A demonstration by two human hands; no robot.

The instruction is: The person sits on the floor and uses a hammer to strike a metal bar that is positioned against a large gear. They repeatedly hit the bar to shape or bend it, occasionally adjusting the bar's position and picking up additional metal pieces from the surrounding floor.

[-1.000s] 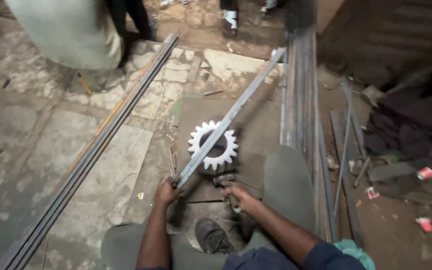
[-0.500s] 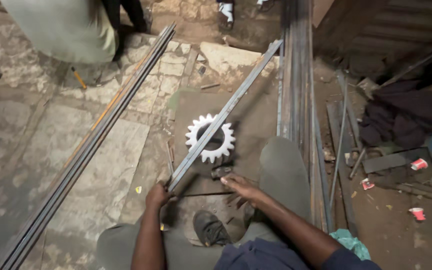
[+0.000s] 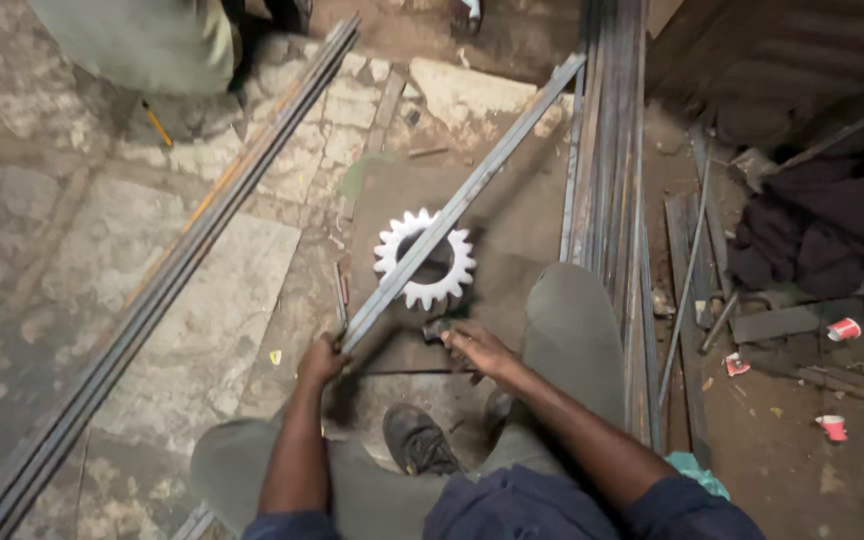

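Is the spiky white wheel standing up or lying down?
Lying down. The white gear lies flat on the floor, its round hole facing up, and a long metal bar held by the left hand crosses over it.

At lower centre of the frame, the left hand (image 3: 320, 360) grips the near end of a long flat grey steel bar (image 3: 472, 190) running to the upper right, across a white toothed metal sprocket (image 3: 424, 259). The right hand (image 3: 479, 347) rests just below the sprocket, on a small dark object.
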